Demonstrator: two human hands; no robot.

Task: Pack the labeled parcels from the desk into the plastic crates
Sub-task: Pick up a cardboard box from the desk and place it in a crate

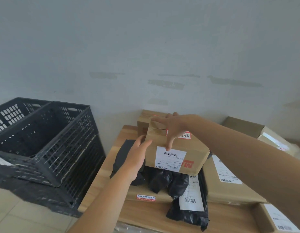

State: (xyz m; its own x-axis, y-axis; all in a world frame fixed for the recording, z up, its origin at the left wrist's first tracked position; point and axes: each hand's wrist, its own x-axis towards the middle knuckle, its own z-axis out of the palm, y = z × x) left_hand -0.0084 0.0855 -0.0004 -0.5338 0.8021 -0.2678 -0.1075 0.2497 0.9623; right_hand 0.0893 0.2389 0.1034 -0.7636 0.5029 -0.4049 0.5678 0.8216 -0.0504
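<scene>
A brown cardboard parcel [193,157] with a white barcode label rests on black plastic mailer bags [164,180] on the wooden desk [102,179]. My right hand [173,129] grips it from above, thumb down on the front face at the label's top edge, fingers spread over the taped top. My left hand [137,155] lies with straight fingers against the parcel's left side. Two black plastic crates [50,140] stand left of the desk; what shows of their insides holds nothing.
More labeled cardboard boxes [225,185] lie on the desk's right side and behind the held parcel. A black mailer with a white label [191,197] lies in front. The wall stands close behind. Tiled floor shows at bottom left.
</scene>
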